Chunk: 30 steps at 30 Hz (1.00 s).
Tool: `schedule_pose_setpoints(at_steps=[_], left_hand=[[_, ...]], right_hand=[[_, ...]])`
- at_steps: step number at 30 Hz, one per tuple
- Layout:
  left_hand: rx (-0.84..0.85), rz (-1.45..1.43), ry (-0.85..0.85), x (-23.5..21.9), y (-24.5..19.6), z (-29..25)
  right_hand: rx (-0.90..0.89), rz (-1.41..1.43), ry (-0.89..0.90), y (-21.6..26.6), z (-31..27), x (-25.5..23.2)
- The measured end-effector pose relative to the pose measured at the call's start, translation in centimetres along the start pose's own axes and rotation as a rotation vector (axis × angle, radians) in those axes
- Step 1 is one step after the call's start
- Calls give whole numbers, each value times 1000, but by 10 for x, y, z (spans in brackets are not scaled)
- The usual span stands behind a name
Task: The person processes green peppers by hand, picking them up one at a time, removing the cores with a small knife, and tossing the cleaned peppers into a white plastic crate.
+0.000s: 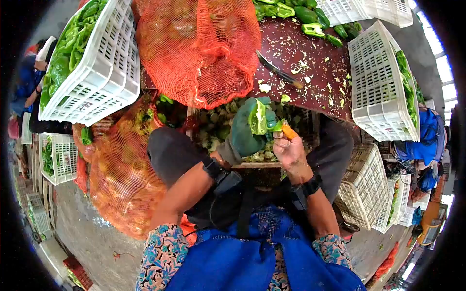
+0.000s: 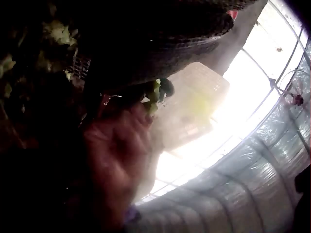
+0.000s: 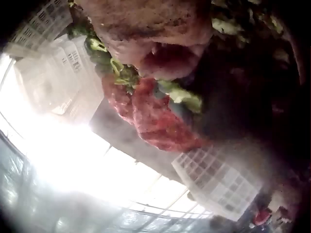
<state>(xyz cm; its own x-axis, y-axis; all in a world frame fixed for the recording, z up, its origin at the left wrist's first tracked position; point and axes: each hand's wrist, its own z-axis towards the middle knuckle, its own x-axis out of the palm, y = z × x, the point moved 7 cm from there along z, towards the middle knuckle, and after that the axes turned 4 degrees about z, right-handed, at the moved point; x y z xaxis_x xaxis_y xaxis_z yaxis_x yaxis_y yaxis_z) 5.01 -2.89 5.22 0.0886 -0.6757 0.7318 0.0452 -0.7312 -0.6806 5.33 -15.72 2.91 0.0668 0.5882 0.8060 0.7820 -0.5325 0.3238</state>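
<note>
My left hand [image 1: 246,128], in a dark green glove, holds a cut green pepper [image 1: 258,118] with its pale inside showing. Close on its right, my bare right hand [image 1: 290,151] grips a small tool with an orange handle [image 1: 289,131]; I cannot tell its kind, as its working end is hidden. A bit of green pepper [image 1: 276,126] shows between the two hands. In the right wrist view my right hand [image 3: 155,34] has its fingers curled. Below both hands lies a wooden-edged bin [image 1: 257,165] of pale green pepper scraps.
A dark red board [image 1: 315,92] ahead bears seeds, scraps and a knife [image 1: 279,70]. An orange mesh sack [image 1: 199,53] stands beside it, another mesh sack [image 1: 121,169] at left. White crates of green peppers flank both sides, one at left [image 1: 104,68], one at right [image 1: 378,82].
</note>
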Motion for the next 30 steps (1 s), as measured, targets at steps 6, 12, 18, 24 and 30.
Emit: schedule_pose_setpoints(at_steps=[6, 12, 18, 24, 30], left_hand=[[-279, -361, 104, 3, -2, -6], [-188, -375, -73, -2, -15, -9], [-59, -240, -30, -13, -10, -6], [125, 356, -139, -45, -1, -1], [366, 817, -44, -29, -20, -8]], right_hand=[[96, 319, 125, 1, 6, -3], [-738, -1233, -69, 75, -4, 3], [-1165, -1759, 199, 15, -20, 108], [-1234, -2168, 154, 0, 6, 112], [-1066, -2213, 143, 3, 23, 95]])
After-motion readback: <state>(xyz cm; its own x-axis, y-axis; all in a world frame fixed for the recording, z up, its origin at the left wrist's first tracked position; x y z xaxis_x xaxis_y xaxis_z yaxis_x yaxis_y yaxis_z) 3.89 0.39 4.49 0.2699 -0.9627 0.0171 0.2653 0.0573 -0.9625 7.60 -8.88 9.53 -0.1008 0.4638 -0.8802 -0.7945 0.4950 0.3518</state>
